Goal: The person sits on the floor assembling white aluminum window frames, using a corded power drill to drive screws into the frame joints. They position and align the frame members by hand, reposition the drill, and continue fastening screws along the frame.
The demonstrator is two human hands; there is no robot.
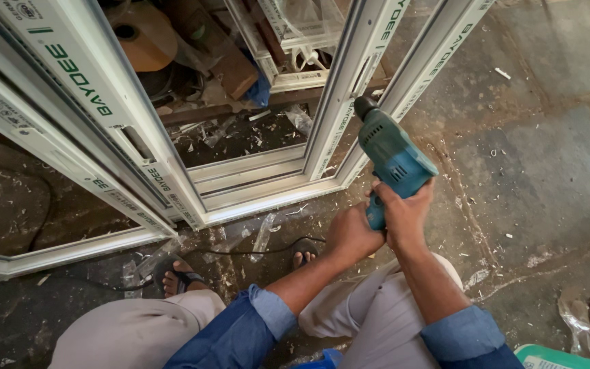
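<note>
The drill's (392, 158) grip is hidden under both hands (404, 213).

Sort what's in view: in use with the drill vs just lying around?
In use:
- teal electric drill, gripped by right hand and left hand
- white window frame, beside the drill's tip
- black cord on the floor

Lying about:
- brown tape roll
- wood block
- plastic scraps
</note>
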